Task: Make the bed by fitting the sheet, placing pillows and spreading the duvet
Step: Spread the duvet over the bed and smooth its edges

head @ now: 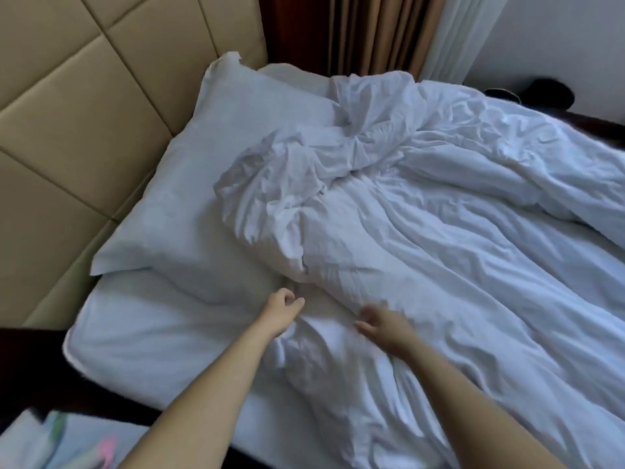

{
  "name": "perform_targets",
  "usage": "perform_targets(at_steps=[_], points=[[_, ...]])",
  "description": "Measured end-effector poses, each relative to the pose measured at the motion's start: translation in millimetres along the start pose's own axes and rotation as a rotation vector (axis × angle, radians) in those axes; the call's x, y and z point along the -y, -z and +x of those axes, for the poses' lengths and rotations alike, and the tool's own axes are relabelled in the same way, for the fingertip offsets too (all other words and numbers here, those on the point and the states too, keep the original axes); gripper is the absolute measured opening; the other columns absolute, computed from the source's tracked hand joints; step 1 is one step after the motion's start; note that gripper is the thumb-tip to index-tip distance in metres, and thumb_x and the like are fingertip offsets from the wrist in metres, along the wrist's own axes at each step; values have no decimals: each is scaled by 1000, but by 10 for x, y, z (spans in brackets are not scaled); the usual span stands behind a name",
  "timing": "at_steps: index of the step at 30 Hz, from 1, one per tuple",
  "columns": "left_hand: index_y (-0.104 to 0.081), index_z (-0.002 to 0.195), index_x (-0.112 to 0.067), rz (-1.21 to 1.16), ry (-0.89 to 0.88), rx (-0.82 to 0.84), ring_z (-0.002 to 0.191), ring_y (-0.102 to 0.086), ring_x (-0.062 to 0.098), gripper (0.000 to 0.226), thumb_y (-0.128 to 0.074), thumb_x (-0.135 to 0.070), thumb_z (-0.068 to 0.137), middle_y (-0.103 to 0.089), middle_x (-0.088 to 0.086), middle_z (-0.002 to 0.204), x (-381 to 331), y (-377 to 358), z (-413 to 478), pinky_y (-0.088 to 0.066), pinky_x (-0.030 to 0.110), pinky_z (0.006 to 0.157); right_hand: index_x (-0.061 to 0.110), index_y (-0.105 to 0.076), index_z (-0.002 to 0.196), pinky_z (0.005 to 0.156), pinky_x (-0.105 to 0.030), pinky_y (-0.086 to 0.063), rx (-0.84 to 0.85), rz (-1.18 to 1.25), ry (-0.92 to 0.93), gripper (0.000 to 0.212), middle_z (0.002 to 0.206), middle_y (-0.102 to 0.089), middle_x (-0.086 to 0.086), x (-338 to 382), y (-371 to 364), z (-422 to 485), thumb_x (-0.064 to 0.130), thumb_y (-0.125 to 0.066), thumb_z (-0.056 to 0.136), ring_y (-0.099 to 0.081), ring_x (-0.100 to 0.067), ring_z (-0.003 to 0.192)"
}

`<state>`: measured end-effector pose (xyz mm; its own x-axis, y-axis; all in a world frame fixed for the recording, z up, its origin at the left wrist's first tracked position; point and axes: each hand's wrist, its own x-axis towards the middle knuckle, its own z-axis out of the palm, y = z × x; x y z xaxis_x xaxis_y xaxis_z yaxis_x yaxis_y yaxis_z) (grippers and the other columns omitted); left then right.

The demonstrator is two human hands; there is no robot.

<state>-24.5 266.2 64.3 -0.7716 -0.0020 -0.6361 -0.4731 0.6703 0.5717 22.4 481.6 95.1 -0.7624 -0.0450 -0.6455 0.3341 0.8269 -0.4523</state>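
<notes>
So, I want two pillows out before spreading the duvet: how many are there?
1 for certain: a pillow against the headboard. The white edge beyond it may be a second, mostly hidden by the duvet.

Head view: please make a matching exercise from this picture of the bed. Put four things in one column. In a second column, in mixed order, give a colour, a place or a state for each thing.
Column 1
1. pillow
2. duvet
3. headboard
4. curtain

Column 2
A. beige, padded in panels
B. white, crumpled, bunched at its top end
C. brown, hanging beyond the bed
D. white, fairly smooth, lying next to the headboard

Pairs: 1-D, 2-B, 3-A, 4-C
</notes>
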Motion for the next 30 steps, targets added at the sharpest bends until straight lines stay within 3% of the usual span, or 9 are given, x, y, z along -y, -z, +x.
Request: perform_targets(at_steps=[3, 5, 10, 12, 16, 19, 23, 27, 30], points=[[-46, 129, -1, -25, 132, -6, 121, -49, 30, 50, -61, -26, 89, -50, 19, 132, 497, -397, -147, -39, 30, 98, 12, -37, 138, 97, -32, -38, 49, 7, -32, 67, 137, -46, -11, -145, -542, -33, 49, -57, 87, -45, -28, 125], [-36, 137, -1, -68, 162, -37, 127, -45, 28, 63, -64, -27, 87, -45, 16, 140, 706, -591, -241, -37, 31, 104, 14, -33, 139, 97, -38, -40, 9, -81, -60, 72, 138, -44, -9, -197, -851, -44, 56, -57, 84, -43, -30, 125], [-37, 133, 0, -255, 251, 22, 120, -50, 25, 52, -59, -24, 91, -51, 10, 131, 978, -854, -550, -38, 24, 90, 9, -54, 109, 80, -36, -42, -168, -213, -10, 24, 115, -59, -13, -260, -1199, -121, 25, -40, 97, -54, -34, 106], [-36, 134, 0, -292, 268, 51, 118, -49, 23, 52, -55, -26, 94, -49, 11, 132, 1024, -904, -736, -36, 23, 88, 6, -57, 100, 70, -35, -36, -179, -59, 50, 20, 104, -64, -16, -319, -1191, -174, 20, -44, 96, -57, -36, 98], [-20, 145, -7, -437, 273, -74, 135, -35, 24, 73, -57, -37, 90, -30, 13, 149, 1110, -842, -1000, -31, 30, 106, 4, -50, 79, 64, -31, -28, -151, 178, 166, 20, 72, -55, -6, -339, -986, -505, 15, -49, 95, -50, -25, 72], [-6, 149, -9, -522, 269, -169, 139, -29, 24, 95, -65, -44, 83, -22, 10, 154, 1136, -738, -1110, -26, 34, 113, 7, -51, 77, 69, -34, -32, -106, 320, 212, 22, 72, -49, 0, -306, -903, -966, 13, -47, 97, -49, -17, 71], [-25, 145, -17, -629, 244, -72, 126, -48, 26, 112, -76, -61, 56, -45, 7, 142, 1127, -667, -1287, -39, 39, 106, 3, -44, 71, 59, -21, -31, -100, 458, 236, 29, 67, -40, 1, -306, -938, -1432, 11, -43, 98, -36, -2, 57], [-44, 136, -19, -725, 461, 134, 115, -56, 29, 123, -72, -82, 34, -58, 8, 128, 1178, -681, -1453, -42, 46, 102, -7, -42, 74, 57, -16, -31, -172, 527, 205, 30, 69, -38, -3, -350, -959, -1531, 11, -41, 99, -34, -3, 60], [-62, 118, -17, -841, 494, 262, 105, -63, 30, 91, -76, -71, 46, -69, 12, 111, 1125, -694, -1677, -46, 45, 98, 10, -42, 69, 54, -15, -30, -172, 581, 183, 29, 64, -36, 4, -400, -993, -1578, 11, -42, 98, -32, 0, 56]])
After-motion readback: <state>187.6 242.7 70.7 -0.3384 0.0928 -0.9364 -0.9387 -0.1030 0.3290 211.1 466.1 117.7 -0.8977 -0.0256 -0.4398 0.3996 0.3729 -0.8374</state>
